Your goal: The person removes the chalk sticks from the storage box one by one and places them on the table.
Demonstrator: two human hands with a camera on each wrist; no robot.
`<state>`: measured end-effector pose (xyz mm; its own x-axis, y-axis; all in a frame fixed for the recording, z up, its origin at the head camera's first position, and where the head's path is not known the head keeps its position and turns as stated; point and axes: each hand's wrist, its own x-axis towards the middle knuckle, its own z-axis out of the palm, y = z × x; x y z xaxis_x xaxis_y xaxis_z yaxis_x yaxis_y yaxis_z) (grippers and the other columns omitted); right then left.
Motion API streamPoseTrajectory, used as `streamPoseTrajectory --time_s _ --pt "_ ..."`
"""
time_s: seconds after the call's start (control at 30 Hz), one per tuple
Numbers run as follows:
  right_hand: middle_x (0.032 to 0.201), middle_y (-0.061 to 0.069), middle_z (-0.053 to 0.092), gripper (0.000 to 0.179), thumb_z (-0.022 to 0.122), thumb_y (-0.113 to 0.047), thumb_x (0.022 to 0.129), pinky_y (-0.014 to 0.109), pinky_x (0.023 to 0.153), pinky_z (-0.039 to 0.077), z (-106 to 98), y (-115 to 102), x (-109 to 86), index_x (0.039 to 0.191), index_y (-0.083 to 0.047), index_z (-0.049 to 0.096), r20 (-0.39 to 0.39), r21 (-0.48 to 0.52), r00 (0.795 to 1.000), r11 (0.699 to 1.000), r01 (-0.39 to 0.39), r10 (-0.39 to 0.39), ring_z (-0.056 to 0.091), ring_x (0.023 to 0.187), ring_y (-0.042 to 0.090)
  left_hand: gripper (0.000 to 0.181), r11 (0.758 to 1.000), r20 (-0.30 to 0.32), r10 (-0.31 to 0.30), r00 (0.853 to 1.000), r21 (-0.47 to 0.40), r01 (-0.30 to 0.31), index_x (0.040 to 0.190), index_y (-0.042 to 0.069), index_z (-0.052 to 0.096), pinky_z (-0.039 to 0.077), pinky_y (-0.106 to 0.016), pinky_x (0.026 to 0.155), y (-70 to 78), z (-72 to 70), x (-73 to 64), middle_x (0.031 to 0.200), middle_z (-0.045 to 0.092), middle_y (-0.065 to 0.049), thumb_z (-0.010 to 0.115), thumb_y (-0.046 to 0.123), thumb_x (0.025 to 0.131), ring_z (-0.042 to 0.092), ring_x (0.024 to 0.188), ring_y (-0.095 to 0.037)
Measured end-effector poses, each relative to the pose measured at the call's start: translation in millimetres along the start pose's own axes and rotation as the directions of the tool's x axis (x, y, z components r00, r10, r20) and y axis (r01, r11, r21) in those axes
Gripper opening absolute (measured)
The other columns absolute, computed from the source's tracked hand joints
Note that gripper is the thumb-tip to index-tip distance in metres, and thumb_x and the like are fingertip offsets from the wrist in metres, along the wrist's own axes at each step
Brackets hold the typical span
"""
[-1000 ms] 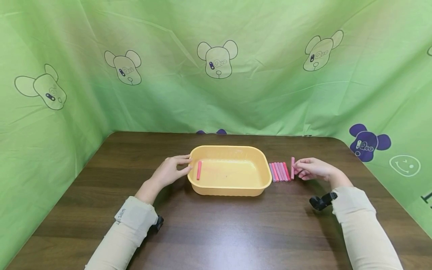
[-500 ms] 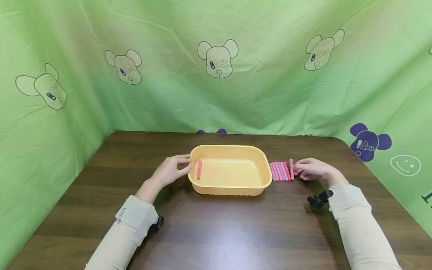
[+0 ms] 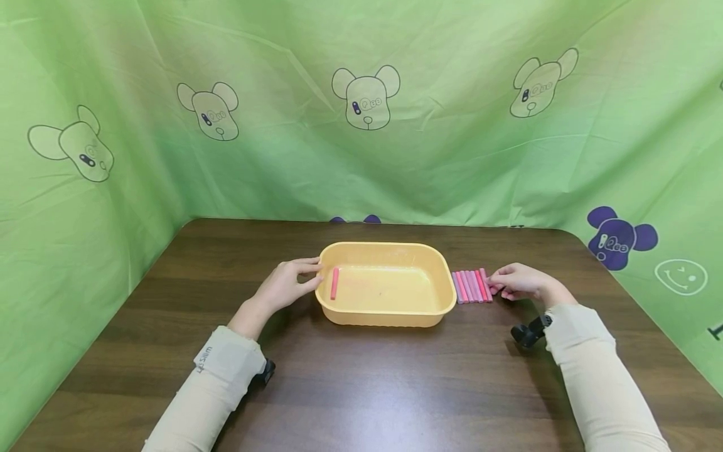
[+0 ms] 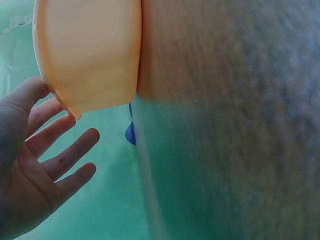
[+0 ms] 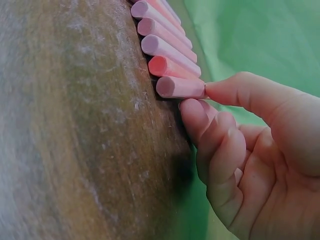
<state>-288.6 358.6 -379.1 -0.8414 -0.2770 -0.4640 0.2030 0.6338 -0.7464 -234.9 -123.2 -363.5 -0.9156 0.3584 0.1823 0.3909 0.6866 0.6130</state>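
A yellow plastic basin point(image 3: 390, 319) stands on the table with one red-pink chalk stick point(image 3: 335, 284) lying inside near its left end. My left hand point(image 3: 287, 284) touches the basin's left rim with thumb and fingertips, the other fingers spread loosely in the left wrist view. Right of the basin, several pink, lilac and red chalk sticks point(image 3: 469, 287) lie side by side in a row. My right hand point(image 3: 522, 282) pinches the row's outermost pink chalk stick point(image 5: 182, 87) between thumb and index finger. That stick lies against the red one point(image 5: 167, 66) beside it.
The brown wooden table point(image 3: 367, 389) extends in front of the basin and to both sides. A green printed cloth point(image 3: 361, 169) hangs behind and at the sides. Each wrist carries a small black camera point(image 3: 530, 333).
My right hand has moved left with the pink chalk stick, from a gap beside the row until it lies against the red one. My left hand stays at the basin rim.
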Motion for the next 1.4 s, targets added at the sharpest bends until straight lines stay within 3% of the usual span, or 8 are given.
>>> streamPoseTrajectory --time_s 0.5,0.67,0.87,1.17,1.4 --pt "0.074 -0.007 0.062 0.02 0.052 -0.017 0.094 0.014 0.055 0.046 -2 -4 -5.2 0.099 0.0 0.061 -0.014 0.0 1.0 1.0 -0.007 0.007 0.05 0.057 -0.002 0.037 1.0 0.003 -0.002 1.0 0.003 0.002 0.121 0.005 0.063 0.042 -0.042 0.104 -0.2 0.1 -0.3 0.134 0.056 -0.009 0.061 0.024 0.089 0.049 0.128 -0.026" --pt "0.077 -0.004 0.062 0.026 0.051 -0.015 0.093 0.015 0.055 0.046 -3 -12 -6.1 0.104 0.008 0.058 -0.015 -0.034 0.999 0.999 0.038 -0.039 0.05 0.059 0.0 0.038 1.0 0.007 -0.002 1.0 0.006 0.002 0.122 0.005 0.063 0.041 -0.043 0.105 -0.7 0.1 -0.4 0.135 0.055 -0.009 0.061 0.024 0.089 0.049 0.128 -0.027" --pt "0.076 -0.002 0.06 0.038 0.051 -0.018 0.094 0.017 0.056 0.047 2 -40 -7.8 0.112 0.015 0.052 -0.008 -0.086 0.994 0.99 0.112 -0.113 0.051 0.06 0.001 0.038 1.0 0.011 -0.004 1.0 0.01 0.004 0.122 0.006 0.062 0.041 -0.043 0.105 -0.5 -0.3 -0.8 0.135 0.055 -0.009 0.061 0.025 0.089 0.047 0.129 -0.027" --pt "0.087 0.003 0.066 0.043 0.056 -0.028 0.092 0.025 0.063 0.052 19 -92 -6.0 0.112 0.009 0.056 0.009 -0.179 0.986 0.969 0.168 -0.169 0.057 0.072 0.007 0.038 1.0 0.007 0.0 1.0 0.016 0.0 0.122 0.005 0.063 0.041 -0.042 0.105 -0.3 -0.1 -1.1 0.135 0.055 -0.01 0.061 0.024 0.089 0.048 0.129 -0.027" --pt "0.079 0.0 0.061 0.034 0.056 -0.021 0.092 0.02 0.058 0.048 37 -119 4.4 0.108 0.009 0.055 0.065 -0.071 0.984 0.983 0.169 -0.165 0.051 0.061 0.006 0.038 1.0 0.009 -0.007 1.0 0.008 0.007 0.122 0.005 0.063 0.041 -0.043 0.105 0.6 -0.4 -0.8 0.135 0.055 -0.009 0.061 0.024 0.089 0.048 0.129 -0.027"
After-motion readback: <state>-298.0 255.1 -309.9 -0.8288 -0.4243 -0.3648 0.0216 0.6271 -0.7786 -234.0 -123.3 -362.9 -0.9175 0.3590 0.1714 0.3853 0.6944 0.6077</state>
